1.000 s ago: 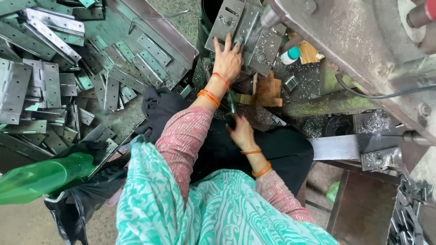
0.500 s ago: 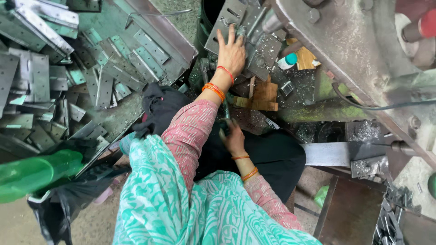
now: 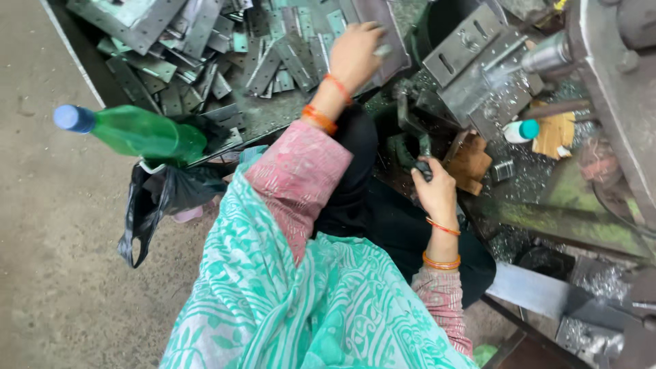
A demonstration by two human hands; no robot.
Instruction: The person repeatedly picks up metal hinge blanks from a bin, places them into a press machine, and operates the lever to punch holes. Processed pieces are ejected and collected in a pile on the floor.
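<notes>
My left hand (image 3: 354,56) reaches out over a heap of flat grey metal plates (image 3: 273,58) with punched holes. Its fingers curl down around a small grey plate (image 3: 383,49) at the heap's right edge. My right hand (image 3: 434,193) is lower and nearer to me, closed on the dark handle (image 3: 418,156) of a green-grey machine part. Both wrists carry orange bangles. A pink sleeve and a teal patterned cloth cover my arms and lap.
A green plastic bottle (image 3: 133,131) with a blue cap sticks out of a black bag (image 3: 160,198) at left. Slotted steel plates (image 3: 465,51) lie under a press spindle (image 3: 547,53). A small white bottle (image 3: 517,130), wooden blocks (image 3: 471,162) and metal shavings crowd the bench.
My left hand left the slotted plates by the machine and swung left onto the heap of plates. My view turned with it. My right hand stayed on the handle.
</notes>
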